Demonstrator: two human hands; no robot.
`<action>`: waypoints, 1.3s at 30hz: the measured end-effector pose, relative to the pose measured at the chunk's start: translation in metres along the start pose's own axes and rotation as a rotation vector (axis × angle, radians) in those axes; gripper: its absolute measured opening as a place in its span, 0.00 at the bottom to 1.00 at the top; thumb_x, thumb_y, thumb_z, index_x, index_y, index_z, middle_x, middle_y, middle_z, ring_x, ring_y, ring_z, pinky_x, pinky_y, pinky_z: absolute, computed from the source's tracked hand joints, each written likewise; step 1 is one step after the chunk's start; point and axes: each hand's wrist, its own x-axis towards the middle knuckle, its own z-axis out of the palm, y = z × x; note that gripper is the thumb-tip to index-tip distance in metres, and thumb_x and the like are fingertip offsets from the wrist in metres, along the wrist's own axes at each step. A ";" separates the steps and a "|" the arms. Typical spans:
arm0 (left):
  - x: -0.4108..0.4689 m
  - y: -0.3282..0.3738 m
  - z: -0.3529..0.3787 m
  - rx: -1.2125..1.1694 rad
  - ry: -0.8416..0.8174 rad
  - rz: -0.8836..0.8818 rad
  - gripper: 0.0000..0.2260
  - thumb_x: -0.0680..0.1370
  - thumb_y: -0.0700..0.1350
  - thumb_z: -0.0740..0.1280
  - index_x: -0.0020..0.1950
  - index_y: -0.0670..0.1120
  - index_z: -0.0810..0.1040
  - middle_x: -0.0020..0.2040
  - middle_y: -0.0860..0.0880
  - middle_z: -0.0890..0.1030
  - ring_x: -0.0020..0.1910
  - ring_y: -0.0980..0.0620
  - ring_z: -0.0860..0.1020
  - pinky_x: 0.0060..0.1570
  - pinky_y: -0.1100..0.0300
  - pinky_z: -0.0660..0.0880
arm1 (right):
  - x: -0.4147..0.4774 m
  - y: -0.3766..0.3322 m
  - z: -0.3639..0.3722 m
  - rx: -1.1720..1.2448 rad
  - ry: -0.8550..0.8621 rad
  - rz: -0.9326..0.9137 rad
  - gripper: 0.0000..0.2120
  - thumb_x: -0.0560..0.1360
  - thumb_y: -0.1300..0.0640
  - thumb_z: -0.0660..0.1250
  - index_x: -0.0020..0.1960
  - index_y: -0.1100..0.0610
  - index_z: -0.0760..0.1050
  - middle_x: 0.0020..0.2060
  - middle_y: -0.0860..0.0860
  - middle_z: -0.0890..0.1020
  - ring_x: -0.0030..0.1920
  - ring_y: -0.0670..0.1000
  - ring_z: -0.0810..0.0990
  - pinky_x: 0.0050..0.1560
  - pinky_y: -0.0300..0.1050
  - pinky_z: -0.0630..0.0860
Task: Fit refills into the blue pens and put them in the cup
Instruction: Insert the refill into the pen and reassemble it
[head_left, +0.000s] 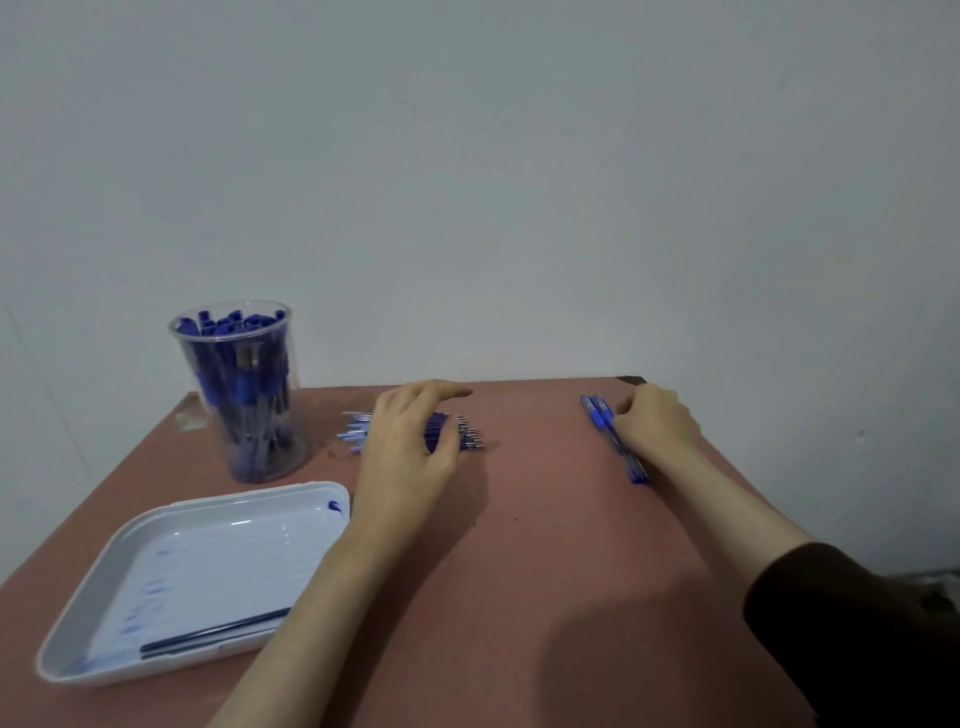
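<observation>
The coming move turns on two bundles lying crosswise to each other on the table (524, 561). The refills (470, 439) sit in a small side-by-side row at the middle of the far edge, long axes running left to right with their metal tips pointing to the right, directly under the left hand (410, 441). That hand is draped over the row with fingers loosely spread and the thumb along the near side, and I cannot see it closing on any single refill. Well apart to the right lie the blue pens (600, 415), a couple of them close together, long axes running from far-left to near-right, darker grip ends away from the person. The right hand (657, 421) is beside and partly over them, knuckles up, fingers curled down onto the barrels – whether it has one pinched cannot be told. Each hand is thus nearest its own part, and a refill would likely need turning before it lines up with a barrel. The cup (239, 395), already crowded with blue barrels, stands upright at the far left – nearer the left hand, beyond the white tray (223, 551)
</observation>
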 end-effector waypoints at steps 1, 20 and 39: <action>0.000 0.000 0.000 0.008 -0.009 0.004 0.14 0.72 0.41 0.60 0.54 0.50 0.80 0.50 0.59 0.76 0.53 0.54 0.71 0.52 0.80 0.59 | 0.002 0.002 0.001 -0.003 -0.009 0.011 0.07 0.73 0.64 0.60 0.37 0.60 0.72 0.34 0.54 0.74 0.30 0.52 0.70 0.28 0.41 0.63; 0.005 -0.004 -0.021 -0.146 0.015 -0.141 0.17 0.77 0.41 0.63 0.64 0.54 0.74 0.55 0.58 0.78 0.57 0.55 0.75 0.56 0.60 0.71 | -0.084 -0.087 0.008 0.541 -0.048 -0.573 0.11 0.78 0.52 0.64 0.58 0.47 0.81 0.39 0.45 0.81 0.38 0.44 0.76 0.41 0.43 0.72; 0.011 -0.015 -0.029 -0.195 -0.138 -0.265 0.04 0.75 0.42 0.70 0.46 0.49 0.84 0.40 0.55 0.84 0.35 0.65 0.78 0.48 0.60 0.77 | -0.096 -0.079 0.015 0.362 -0.033 -0.680 0.13 0.76 0.38 0.61 0.56 0.37 0.79 0.43 0.38 0.84 0.46 0.42 0.81 0.46 0.45 0.76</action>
